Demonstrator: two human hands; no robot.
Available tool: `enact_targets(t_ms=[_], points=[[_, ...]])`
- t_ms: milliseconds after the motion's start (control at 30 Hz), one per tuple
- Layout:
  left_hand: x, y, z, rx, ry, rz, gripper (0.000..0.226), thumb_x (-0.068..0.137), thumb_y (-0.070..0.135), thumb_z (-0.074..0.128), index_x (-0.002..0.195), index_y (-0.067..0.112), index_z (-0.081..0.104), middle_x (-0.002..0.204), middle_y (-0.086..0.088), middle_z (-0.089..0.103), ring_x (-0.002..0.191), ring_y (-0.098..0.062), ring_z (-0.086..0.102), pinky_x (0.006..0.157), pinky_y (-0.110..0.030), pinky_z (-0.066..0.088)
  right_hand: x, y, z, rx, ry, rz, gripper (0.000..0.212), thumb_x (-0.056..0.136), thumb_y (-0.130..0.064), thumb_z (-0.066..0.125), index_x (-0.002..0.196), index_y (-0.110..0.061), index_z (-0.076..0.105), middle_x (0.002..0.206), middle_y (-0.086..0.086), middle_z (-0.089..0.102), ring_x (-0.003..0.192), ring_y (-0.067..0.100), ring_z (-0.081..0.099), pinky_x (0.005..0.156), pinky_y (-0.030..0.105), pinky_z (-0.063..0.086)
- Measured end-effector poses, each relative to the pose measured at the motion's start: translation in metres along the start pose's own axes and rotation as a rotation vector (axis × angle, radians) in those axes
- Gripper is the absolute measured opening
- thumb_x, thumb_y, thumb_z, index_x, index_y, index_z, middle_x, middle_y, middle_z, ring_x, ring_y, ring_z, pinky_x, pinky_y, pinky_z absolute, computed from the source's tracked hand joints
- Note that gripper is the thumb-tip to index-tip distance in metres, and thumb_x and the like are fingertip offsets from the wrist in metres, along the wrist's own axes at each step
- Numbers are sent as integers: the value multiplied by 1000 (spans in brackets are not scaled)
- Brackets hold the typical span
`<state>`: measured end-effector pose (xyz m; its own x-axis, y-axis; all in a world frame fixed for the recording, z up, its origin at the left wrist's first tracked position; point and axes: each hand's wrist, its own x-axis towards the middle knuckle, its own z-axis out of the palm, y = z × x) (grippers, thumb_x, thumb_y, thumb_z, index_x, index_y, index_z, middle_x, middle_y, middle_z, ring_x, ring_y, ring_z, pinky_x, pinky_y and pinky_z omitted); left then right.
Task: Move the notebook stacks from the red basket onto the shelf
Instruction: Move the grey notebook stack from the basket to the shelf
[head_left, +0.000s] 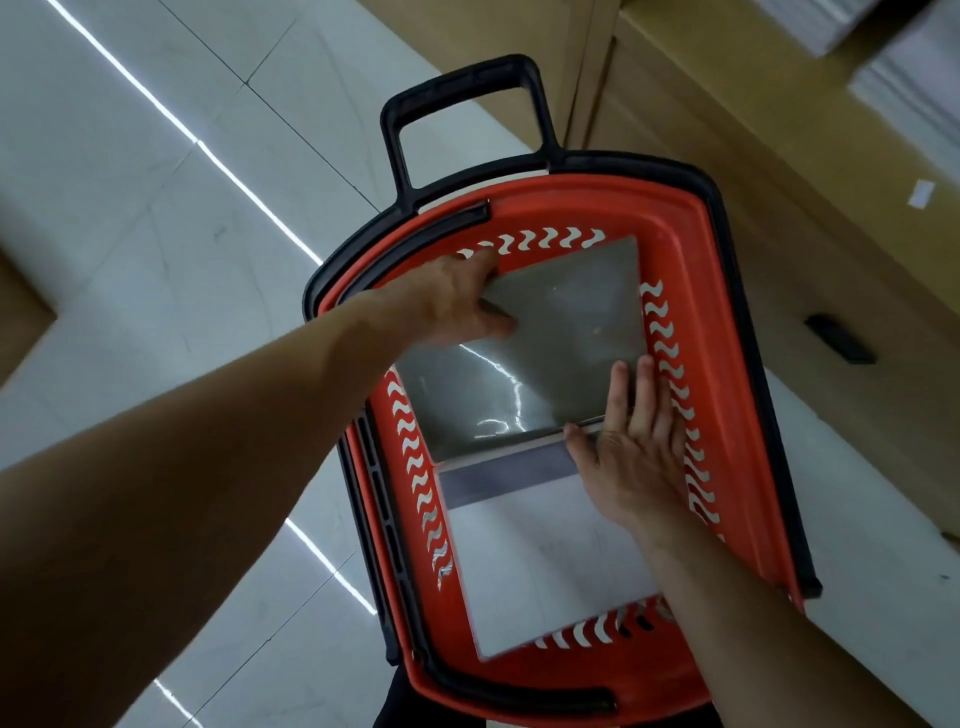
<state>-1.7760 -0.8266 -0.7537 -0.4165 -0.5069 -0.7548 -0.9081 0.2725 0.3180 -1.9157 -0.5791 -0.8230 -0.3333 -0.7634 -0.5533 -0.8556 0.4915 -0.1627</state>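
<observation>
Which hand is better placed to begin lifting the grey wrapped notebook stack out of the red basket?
Probably the left hand: its fingers curl around the far left corner of the grey plastic-wrapped notebook stack. The right hand lies flat, open, at its near edge.

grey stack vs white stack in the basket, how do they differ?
The grey stack is dark and glossy with glare; the white stack is pale with a purple band along its far edge. The grey stack lies at the far, handle end of the red basket; the white stack lies nearer the person. The left hand and right hand both touch the grey stack; only the right hand overlaps the white stack. Both are flat, plastic-wrapped rectangles.
</observation>
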Motion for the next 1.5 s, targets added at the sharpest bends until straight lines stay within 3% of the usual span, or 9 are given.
enact_targets(t_ms=[233, 633, 733, 967, 1133, 1200, 1333, 1433, 1500], points=[[-6, -1, -15, 36, -238, 53, 88, 87, 32, 75, 151, 51, 17, 137, 1, 53, 124, -26, 53, 100, -47, 45, -1, 1, 0, -5, -4, 4, 90, 88, -75, 1, 153, -21, -30, 160, 4, -36, 151, 29, -13, 122, 45, -7], [-58, 6, -11, 48, -44, 217, 87, 88, 44, 72, 154, 50, 17, 140, -2, 52, 125, -26, 52, 101, -41, 43, -23, -20, -33, 8, -61, 20, 107, 90, -77, 30, 154, -15, -28, 162, 9, -32, 153, 31, -14, 123, 44, -6], [-101, 1, -27, 68, 45, 204, 87, 88, 49, 68, 153, 53, 10, 140, -3, 45, 123, -26, 50, 101, -41, 42, -35, -43, -69, 120, -56, -31, 109, 80, -83, 17, 152, -17, -32, 161, 5, -29, 153, 29, -10, 124, 40, 1], [-215, -54, -30, -413, 491, 80, 77, 86, 54, 66, 149, 58, 23, 112, 3, 56, 98, -17, 55, 81, -35, 48, -44, -132, -144, 555, 21, -183, 93, 93, -60, 47, 158, -33, -13, 165, 3, 1, 144, 32, 36, 107, 45, 43], [-224, -96, 13, -828, 605, -72, 66, 89, 42, 72, 145, 50, 37, 116, 33, 61, 102, 3, 63, 78, -17, 57, -28, -182, -127, 544, -216, -231, 93, 99, -56, 44, 156, -30, -25, 169, 5, 12, 149, 26, 29, 115, 39, 30], [-217, -112, 31, -903, 594, -172, 70, 89, 45, 71, 148, 46, 34, 120, 31, 58, 104, 0, 63, 84, -24, 59, -27, -191, -114, 552, -213, -242, 96, 99, -55, 47, 154, -31, -28, 166, 6, 22, 143, 26, 39, 111, 37, 36], [-203, -127, 54, -922, 589, -238, 71, 88, 46, 73, 145, 53, 31, 114, 38, 54, 101, 4, 61, 83, -24, 55, -30, -185, -81, 656, -172, -72, 78, 96, -56, 52, 156, -23, 15, 136, 6, 61, 119, 30, 61, 89, 36, 50], [-199, -129, 54, -900, 580, -230, 77, 87, 44, 74, 145, 59, 26, 110, 38, 56, 95, 10, 60, 77, -14, 49, -33, -184, -72, 875, -147, 21, 45, 96, -44, 62, 134, -22, 50, 110, -12, 67, 109, 19, 66, 80, 25, 45], [-197, -133, 53, -901, 529, -229, 82, 87, 46, 73, 148, 59, 20, 109, 34, 56, 94, 7, 61, 75, -13, 48, -35, -188, -68, 1029, -110, 63, 47, 86, -47, 70, 127, -26, 57, 109, -16, 70, 105, 9, 68, 82, 21, 50]])
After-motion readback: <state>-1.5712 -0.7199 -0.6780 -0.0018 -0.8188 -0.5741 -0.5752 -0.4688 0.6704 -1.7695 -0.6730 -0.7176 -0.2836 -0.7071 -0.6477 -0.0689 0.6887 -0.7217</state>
